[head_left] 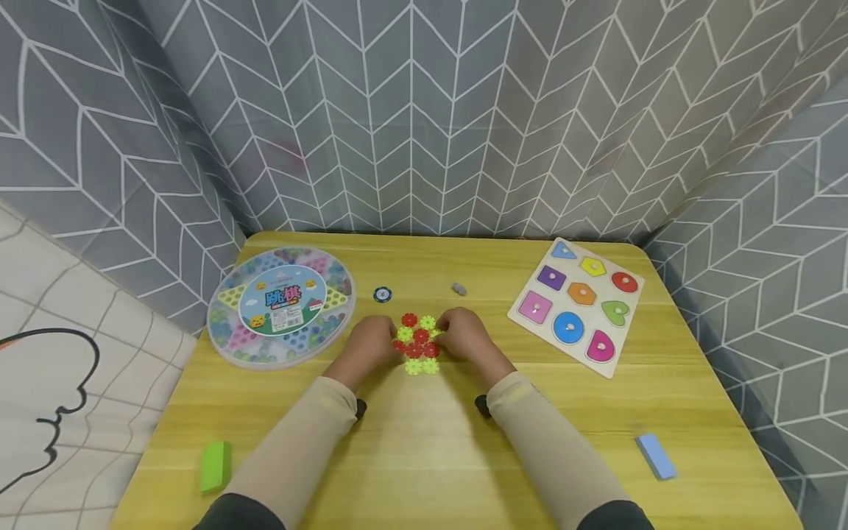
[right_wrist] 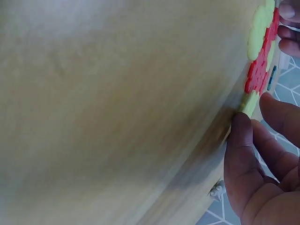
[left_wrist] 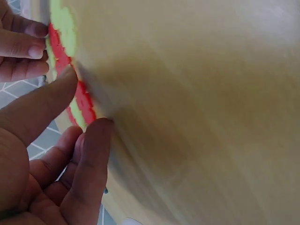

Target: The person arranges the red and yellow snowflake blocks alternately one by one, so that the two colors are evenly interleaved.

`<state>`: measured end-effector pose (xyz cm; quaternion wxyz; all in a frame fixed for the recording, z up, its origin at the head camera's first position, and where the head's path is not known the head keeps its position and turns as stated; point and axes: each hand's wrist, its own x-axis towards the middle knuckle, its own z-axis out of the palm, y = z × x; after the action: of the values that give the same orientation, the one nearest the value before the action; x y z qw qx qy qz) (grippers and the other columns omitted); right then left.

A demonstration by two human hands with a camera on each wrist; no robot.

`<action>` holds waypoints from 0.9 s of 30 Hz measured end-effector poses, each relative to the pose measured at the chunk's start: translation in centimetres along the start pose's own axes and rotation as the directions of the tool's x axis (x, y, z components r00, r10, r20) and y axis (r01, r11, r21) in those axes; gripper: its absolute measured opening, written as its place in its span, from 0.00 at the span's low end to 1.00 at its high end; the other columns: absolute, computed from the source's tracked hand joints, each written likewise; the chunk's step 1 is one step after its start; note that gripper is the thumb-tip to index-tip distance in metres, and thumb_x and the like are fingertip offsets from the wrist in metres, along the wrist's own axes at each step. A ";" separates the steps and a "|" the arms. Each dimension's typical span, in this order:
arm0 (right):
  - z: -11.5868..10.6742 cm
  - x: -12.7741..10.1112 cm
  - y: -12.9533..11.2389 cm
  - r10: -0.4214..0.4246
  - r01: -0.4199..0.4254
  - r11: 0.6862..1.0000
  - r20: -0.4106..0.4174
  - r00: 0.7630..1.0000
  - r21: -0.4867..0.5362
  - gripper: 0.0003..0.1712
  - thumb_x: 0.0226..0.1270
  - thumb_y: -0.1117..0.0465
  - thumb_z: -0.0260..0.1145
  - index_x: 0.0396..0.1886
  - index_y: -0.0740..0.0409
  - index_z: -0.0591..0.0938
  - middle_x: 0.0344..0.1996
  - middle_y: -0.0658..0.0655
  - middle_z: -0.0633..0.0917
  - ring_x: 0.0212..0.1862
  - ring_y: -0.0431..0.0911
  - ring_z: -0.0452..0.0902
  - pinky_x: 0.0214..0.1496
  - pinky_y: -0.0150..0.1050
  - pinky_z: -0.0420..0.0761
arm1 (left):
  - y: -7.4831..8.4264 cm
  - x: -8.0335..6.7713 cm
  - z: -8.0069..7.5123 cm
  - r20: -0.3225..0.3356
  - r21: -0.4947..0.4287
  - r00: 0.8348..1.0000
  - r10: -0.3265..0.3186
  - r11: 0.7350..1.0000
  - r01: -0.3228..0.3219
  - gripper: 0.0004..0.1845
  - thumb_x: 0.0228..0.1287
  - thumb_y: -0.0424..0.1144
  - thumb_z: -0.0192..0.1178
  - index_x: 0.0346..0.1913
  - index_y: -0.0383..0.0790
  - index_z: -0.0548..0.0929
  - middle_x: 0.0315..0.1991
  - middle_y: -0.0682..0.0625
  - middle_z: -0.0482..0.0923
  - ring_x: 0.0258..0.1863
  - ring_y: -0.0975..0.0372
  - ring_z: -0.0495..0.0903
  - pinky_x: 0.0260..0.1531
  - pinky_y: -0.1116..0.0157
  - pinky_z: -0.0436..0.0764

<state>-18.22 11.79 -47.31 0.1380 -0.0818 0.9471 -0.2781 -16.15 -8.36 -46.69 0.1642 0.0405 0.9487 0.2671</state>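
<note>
Sleeves: two beige forearms run up from the bottom of the head view toward the middle of the yellow wooden table (head_left: 411, 456).
Near blocks: a green block (head_left: 215, 465) lies at lower left, a light blue block (head_left: 655, 456) at lower right, both well apart from the hands.
Snowflake discs: a flat cluster of red and yellow-green interlocking discs (head_left: 419, 343) lies at the centre of the frame, between the two hands.
Left hand: the left hand (head_left: 372, 343) touches the cluster's left edge; in its wrist view the thumb and a fingertip (left_wrist: 93, 136) pinch the rim of the discs (left_wrist: 79, 101).
Right hand: the right hand (head_left: 465, 335) meets the right edge; in its wrist view the thumb (right_wrist: 241, 140) presses beside a yellow-green disc (right_wrist: 250, 101), fingers curled close to the edge.
Doing it well: judging by the grip, light, even pressure from both sides should keep the joined discs flat and stop the slots popping apart.
Checkers case: at middle left, a round clear lidded box (head_left: 281, 305) holds many small coloured marbles around a printed label.
Shape board: at middle right, a wooden puzzle board (head_left: 576, 305) has every recess filled with a knobbed coloured piece.
Far bits: a blue-and-white chip (head_left: 382, 294) and a small grey object (head_left: 458, 288) lie beyond the cluster.
</note>
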 end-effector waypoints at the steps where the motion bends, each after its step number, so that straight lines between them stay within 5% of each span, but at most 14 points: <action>1: 0.1 0.0 -0.1 -0.008 0.007 1.000 -0.007 1.000 -0.017 0.13 0.66 0.63 0.76 0.47 0.64 0.88 0.46 0.58 0.87 0.51 0.54 0.82 0.56 0.48 0.81 | -0.1 0.1 0.1 -0.004 0.009 1.000 0.005 1.000 -0.005 0.23 0.53 0.38 0.81 0.50 0.31 0.86 0.49 0.42 0.85 0.52 0.47 0.82 0.57 0.53 0.80; 11: 0.1 0.0 -0.3 0.010 -0.010 0.997 0.002 1.000 -0.081 0.09 0.63 0.64 0.77 0.40 0.63 0.87 0.40 0.57 0.84 0.46 0.52 0.80 0.53 0.47 0.81 | -0.6 0.3 0.1 -0.008 0.084 0.998 0.055 0.995 -0.054 0.11 0.52 0.37 0.81 0.26 0.39 0.86 0.27 0.51 0.81 0.31 0.57 0.77 0.39 0.59 0.80; 17: 0.1 -0.3 0.6 0.073 -0.073 0.997 -0.018 0.997 0.021 0.09 0.67 0.65 0.74 0.43 0.61 0.84 0.40 0.56 0.83 0.44 0.51 0.78 0.52 0.48 0.80 | -1.4 -0.1 -0.3 -0.019 0.005 0.998 0.054 0.999 -0.053 0.10 0.52 0.35 0.81 0.33 0.40 0.87 0.33 0.53 0.83 0.36 0.58 0.80 0.45 0.58 0.81; 22: -0.2 -1.8 1.6 0.071 -0.062 0.979 -0.041 0.997 0.192 0.08 0.67 0.68 0.72 0.43 0.60 0.84 0.37 0.55 0.82 0.41 0.49 0.77 0.47 0.46 0.79 | -2.4 -1.6 -1.2 0.060 -0.193 0.997 0.055 0.980 -0.043 0.05 0.61 0.34 0.75 0.37 0.42 0.89 0.33 0.53 0.83 0.32 0.59 0.80 0.35 0.62 0.81; 27: 0.2 -5.3 1.0 -0.008 0.008 0.926 -0.001 1.000 0.377 0.07 0.66 0.71 0.71 0.42 0.60 0.85 0.35 0.53 0.83 0.38 0.47 0.79 0.41 0.42 0.81 | -3.5 -5.2 -2.1 0.155 -0.421 0.982 0.106 0.907 -0.031 0.03 0.66 0.31 0.70 0.40 0.41 0.88 0.33 0.50 0.83 0.29 0.58 0.81 0.31 0.59 0.83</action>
<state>-13.16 13.73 -46.88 0.1504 -0.0577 0.8756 -0.4553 -11.96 -13.23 -45.29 0.2418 0.0610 0.8499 0.4642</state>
